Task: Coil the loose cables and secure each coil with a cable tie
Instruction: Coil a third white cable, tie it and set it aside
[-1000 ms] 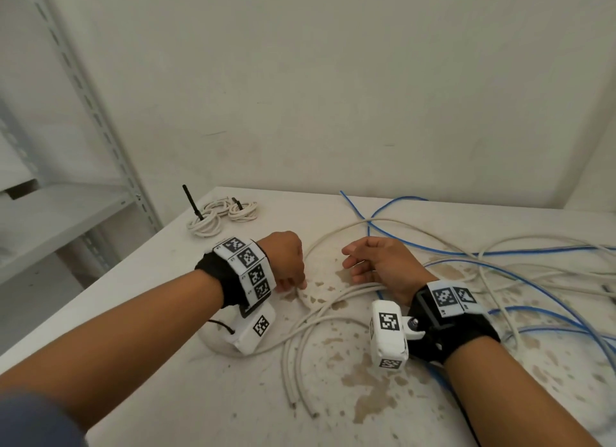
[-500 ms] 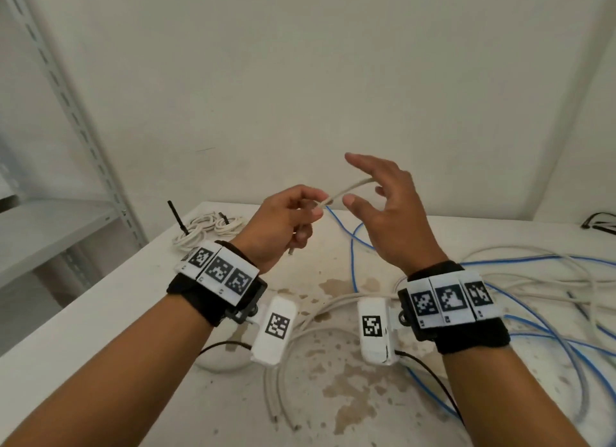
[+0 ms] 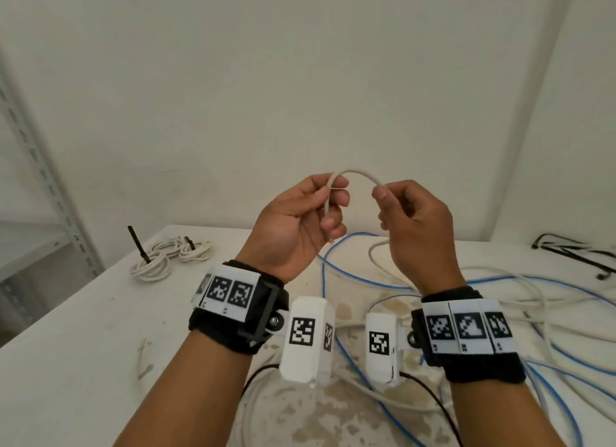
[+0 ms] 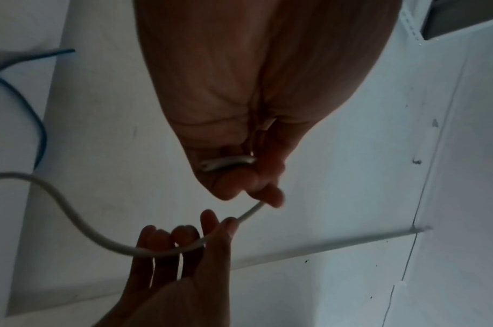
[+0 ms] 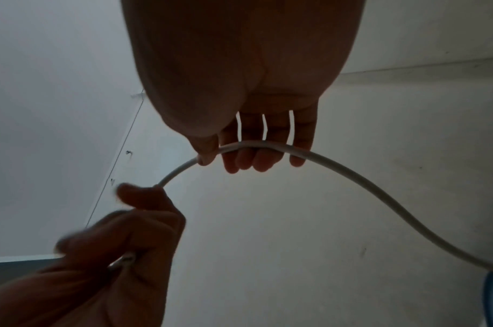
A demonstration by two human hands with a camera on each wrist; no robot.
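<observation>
Both hands are raised above the table (image 3: 83,330) and share one white cable (image 3: 355,172). The left hand (image 3: 293,226) has its fingers (image 3: 336,198) curled round the cable's end, thumb and forefinger pinching it where it bends; the short free end hangs down past the palm. In the left wrist view the same end lies across the curled left hand (image 4: 239,110), with the cable (image 4: 72,216) running on through the other hand. The right hand (image 3: 416,226) pinches the cable between thumb and forefinger, its other fingers bent loosely behind; in the right wrist view the cable (image 5: 351,174) crosses under the four fingertips of the right hand (image 5: 253,88) and the thumb presses it from the left. Between the two hands the cable arches upward in a small hump, then drops from the right hand to the table, where it joins a loose tangle of white and blue cables (image 3: 533,330) spread over the right and near part of the table. At the far left of the table lie two coils (image 3: 166,256) of white cable, each bound with a black tie (image 3: 136,243) that sticks up. More black ties (image 3: 573,253) lie at the far right edge. A metal shelf (image 3: 40,180) stands to the left of the table.
</observation>
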